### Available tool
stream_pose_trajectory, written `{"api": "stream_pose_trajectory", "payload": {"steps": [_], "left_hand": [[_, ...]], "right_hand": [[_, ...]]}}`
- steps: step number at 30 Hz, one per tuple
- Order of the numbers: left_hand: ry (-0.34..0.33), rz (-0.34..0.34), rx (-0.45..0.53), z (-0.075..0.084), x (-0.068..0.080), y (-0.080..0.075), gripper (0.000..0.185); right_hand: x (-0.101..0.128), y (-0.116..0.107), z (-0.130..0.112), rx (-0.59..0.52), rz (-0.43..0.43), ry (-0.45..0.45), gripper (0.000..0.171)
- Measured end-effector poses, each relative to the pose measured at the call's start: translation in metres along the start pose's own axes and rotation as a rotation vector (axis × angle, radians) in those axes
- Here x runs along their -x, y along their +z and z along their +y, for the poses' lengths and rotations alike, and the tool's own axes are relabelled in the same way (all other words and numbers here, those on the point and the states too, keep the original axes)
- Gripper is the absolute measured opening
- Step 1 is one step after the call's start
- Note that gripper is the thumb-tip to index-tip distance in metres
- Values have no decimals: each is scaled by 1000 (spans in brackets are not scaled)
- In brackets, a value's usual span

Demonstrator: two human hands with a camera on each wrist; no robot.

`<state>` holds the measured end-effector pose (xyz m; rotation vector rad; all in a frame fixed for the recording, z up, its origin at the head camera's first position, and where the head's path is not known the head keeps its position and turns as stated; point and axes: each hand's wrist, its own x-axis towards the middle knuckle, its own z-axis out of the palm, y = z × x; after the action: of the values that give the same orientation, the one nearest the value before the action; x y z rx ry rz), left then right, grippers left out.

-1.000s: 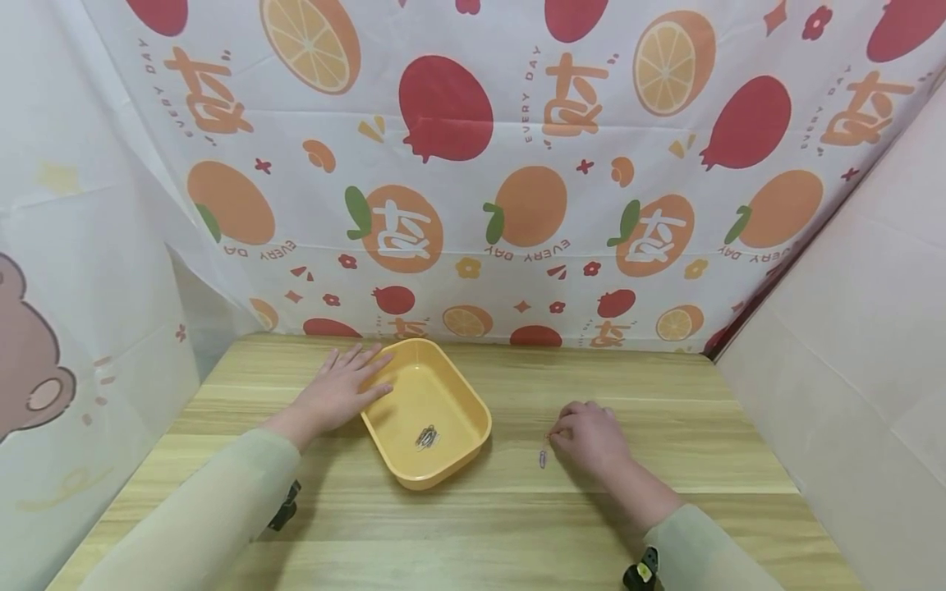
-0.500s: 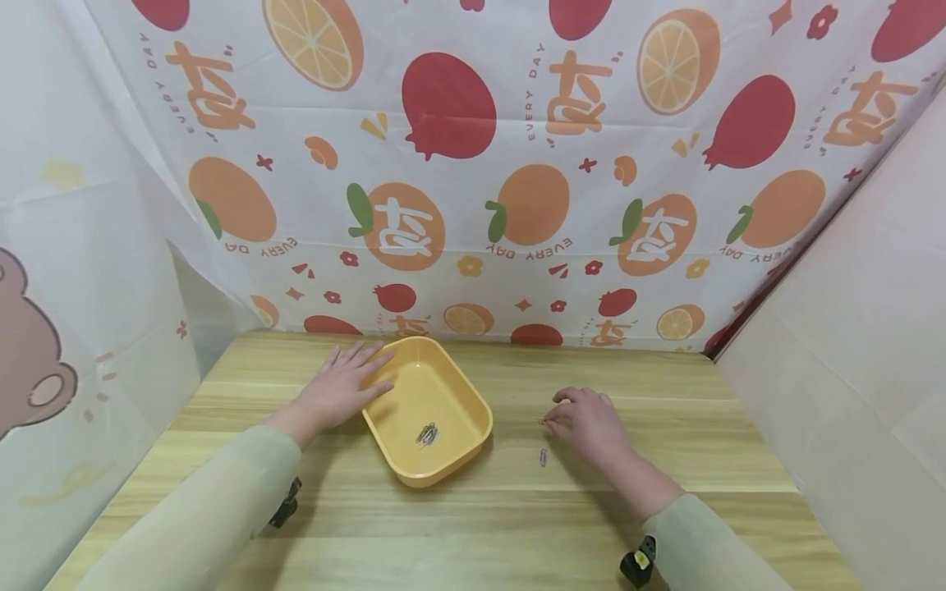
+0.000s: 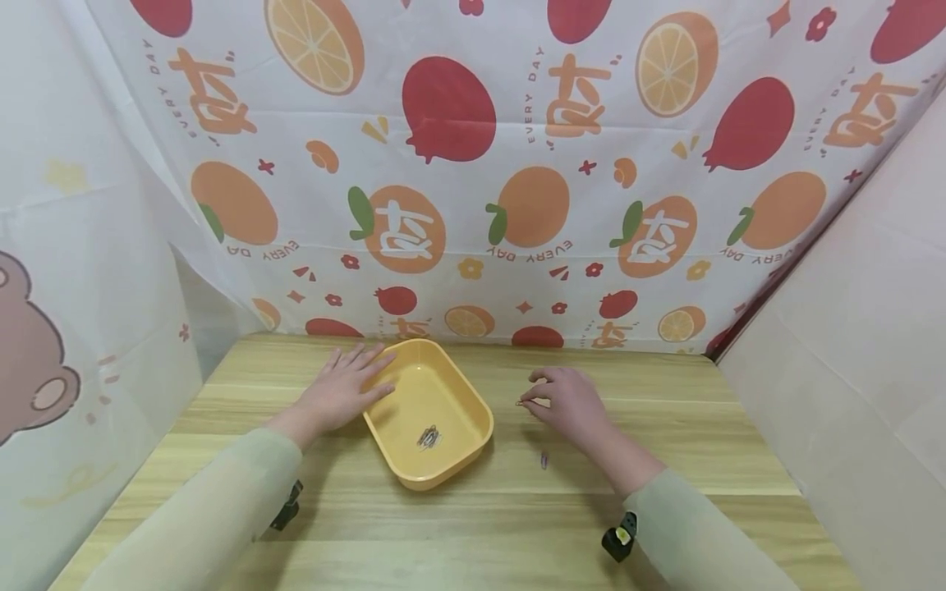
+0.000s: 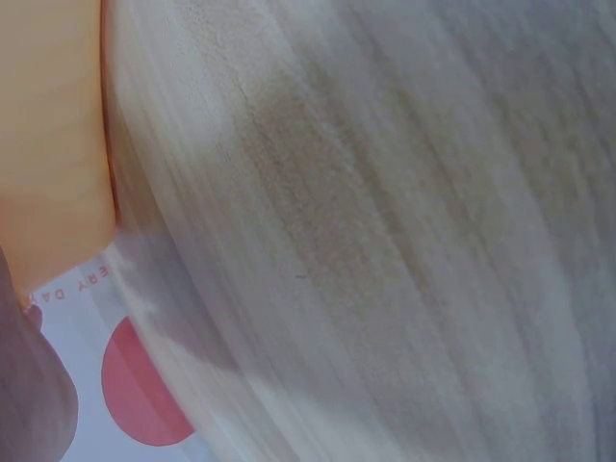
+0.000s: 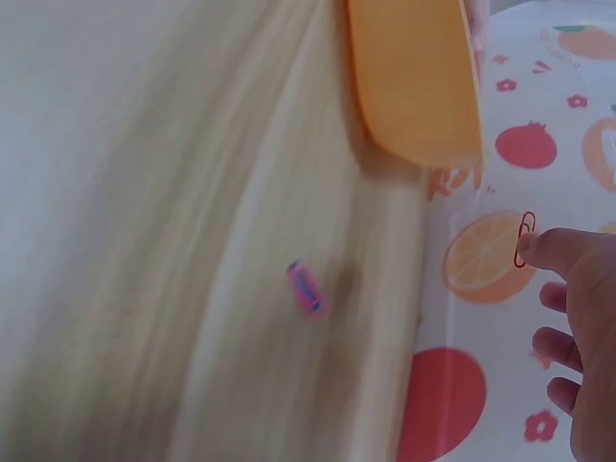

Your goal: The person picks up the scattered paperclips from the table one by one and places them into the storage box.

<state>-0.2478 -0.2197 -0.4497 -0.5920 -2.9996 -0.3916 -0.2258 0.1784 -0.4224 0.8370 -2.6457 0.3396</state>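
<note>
My right hand (image 3: 569,402) pinches a red paper clip (image 5: 525,239) between thumb and finger, a short way right of the yellow tray. On the table below that hand lies a pink paper clip (image 5: 306,289), which looks purple in the head view. The yellow tray (image 3: 473,390) sits at an angle in the middle, with several metallic paper clips (image 3: 429,437) in a small heap near its front end. My left hand (image 3: 336,390) rests with spread fingers over the tray's left rim. In the left wrist view only part of the tray (image 4: 53,144) and hand show.
The wooden table (image 3: 517,525) ends at a fruit-printed cloth (image 3: 473,279) hung behind it. Pale cloth walls (image 3: 850,345) stand at left and right. Each wrist wears a small black camera (image 3: 619,538).
My right hand has lifted the red paper clip from beside the pink one and carried it up and left toward the tray. The left hand and the tray stay in place.
</note>
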Motion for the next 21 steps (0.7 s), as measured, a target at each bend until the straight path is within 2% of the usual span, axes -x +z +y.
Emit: {"api": "stream_pose_trajectory", "payload": {"steps": [8, 17, 21], "left_hand": [[-4, -5, -2, 0, 0, 0, 65], [-7, -3, 2, -1, 1, 0, 67], [-2, -4, 6, -1, 1, -1, 69]], "right_hand": [[-27, 0, -26, 13, 58, -153, 6], [-49, 6, -68, 9, -55, -217, 11], [-55, 8, -79, 20, -71, -249, 10]]}}
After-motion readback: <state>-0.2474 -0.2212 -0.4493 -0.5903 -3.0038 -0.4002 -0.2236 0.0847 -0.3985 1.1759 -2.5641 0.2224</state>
